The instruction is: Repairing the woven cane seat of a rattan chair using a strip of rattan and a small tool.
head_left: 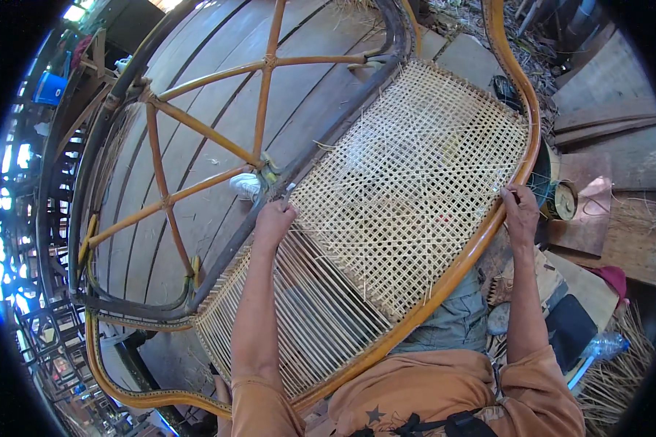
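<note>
A large curved rattan frame (431,302) lies across my lap, its near rail a glossy orange-brown. Pale cane webbing (408,175) in an open lattice fills its right part. On the left, only parallel cane strands (310,291) span the gap. My left hand (275,221) is closed at the dark far rail (229,258), by the border of lattice and bare strands. At the glossy rail on the right, my right hand (520,213) pinches with thumb and fingertips at the webbing's edge. Whatever lies in either grip is too small or hidden to name.
Beyond the dark rail, crossed rattan poles (264,102) stand over wooden floor planks (204,146). To the right are a tin can (563,200), wooden boards (605,146), a plastic bottle (606,345) and a bundle of cane (619,386). A blue bucket (49,88) sits far left.
</note>
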`<act>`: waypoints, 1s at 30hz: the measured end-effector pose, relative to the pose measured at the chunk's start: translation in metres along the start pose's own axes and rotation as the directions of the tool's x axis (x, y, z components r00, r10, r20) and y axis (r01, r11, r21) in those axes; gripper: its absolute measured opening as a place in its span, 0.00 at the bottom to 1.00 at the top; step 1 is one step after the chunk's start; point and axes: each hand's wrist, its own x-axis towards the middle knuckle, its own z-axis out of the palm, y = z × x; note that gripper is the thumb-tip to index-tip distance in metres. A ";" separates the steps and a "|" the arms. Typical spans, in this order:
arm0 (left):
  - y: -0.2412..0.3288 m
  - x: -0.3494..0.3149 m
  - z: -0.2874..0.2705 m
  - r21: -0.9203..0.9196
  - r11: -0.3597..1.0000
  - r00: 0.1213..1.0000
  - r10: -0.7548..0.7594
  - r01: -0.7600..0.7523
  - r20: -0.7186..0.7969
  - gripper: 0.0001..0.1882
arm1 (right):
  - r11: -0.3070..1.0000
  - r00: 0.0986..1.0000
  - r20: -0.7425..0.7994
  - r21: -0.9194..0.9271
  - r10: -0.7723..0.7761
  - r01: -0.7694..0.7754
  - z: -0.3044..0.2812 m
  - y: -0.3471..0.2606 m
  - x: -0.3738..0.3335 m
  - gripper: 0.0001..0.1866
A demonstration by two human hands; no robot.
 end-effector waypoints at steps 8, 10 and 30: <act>0.024 -0.014 -0.008 0.356 0.934 0.999 0.026 -0.015 -0.027 0.17 | 0.980 0.986 0.072 0.121 0.148 -0.156 -0.009 -0.007 -0.007 0.09; 0.028 -0.014 -0.004 0.346 0.938 0.999 -0.022 0.033 -0.035 0.17 | 0.975 0.980 0.105 0.127 0.167 -0.180 -0.011 0.003 -0.009 0.08; -0.018 -0.004 0.001 0.061 0.998 0.999 -0.027 0.025 0.031 0.11 | 0.959 0.959 0.032 0.029 0.282 -0.283 -0.005 -0.015 -0.010 0.10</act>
